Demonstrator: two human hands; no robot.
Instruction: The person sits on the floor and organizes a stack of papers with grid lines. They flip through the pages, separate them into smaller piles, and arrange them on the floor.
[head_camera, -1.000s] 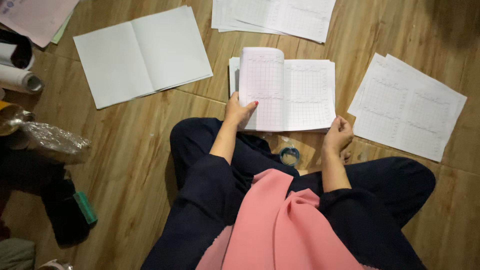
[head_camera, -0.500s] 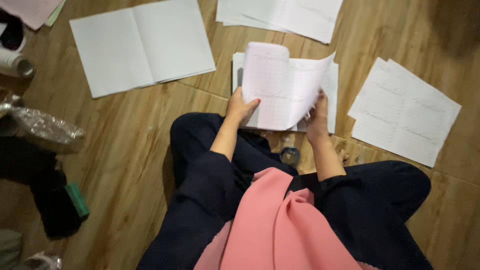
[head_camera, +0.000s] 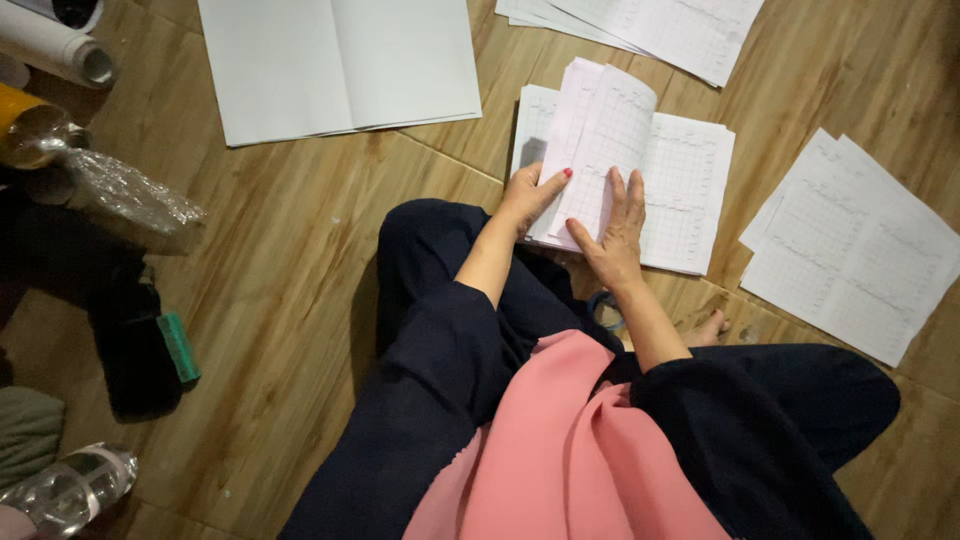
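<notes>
An open booklet of grid-ruled pages (head_camera: 680, 180) lies on the wooden floor in front of my crossed legs. My left hand (head_camera: 530, 195) grips the left edge of its stacked pages, thumb on top. My right hand (head_camera: 620, 235) lies flat, fingers spread, on a page (head_camera: 610, 130) that is folded over to the left. The right-hand page lies flat.
A blank open booklet (head_camera: 340, 65) lies at the upper left. More grid sheets lie at the top (head_camera: 660, 25) and right (head_camera: 850, 250). At the left are paper rolls (head_camera: 60, 45), crinkled plastic wrap (head_camera: 125, 190), a dark bag (head_camera: 120, 320) and a bottle (head_camera: 70, 490). A tape roll (head_camera: 605, 310) sits by my knee.
My right hand lifted a page from the right side, turned it over to the left and now presses it flat. The view has shifted slightly.
</notes>
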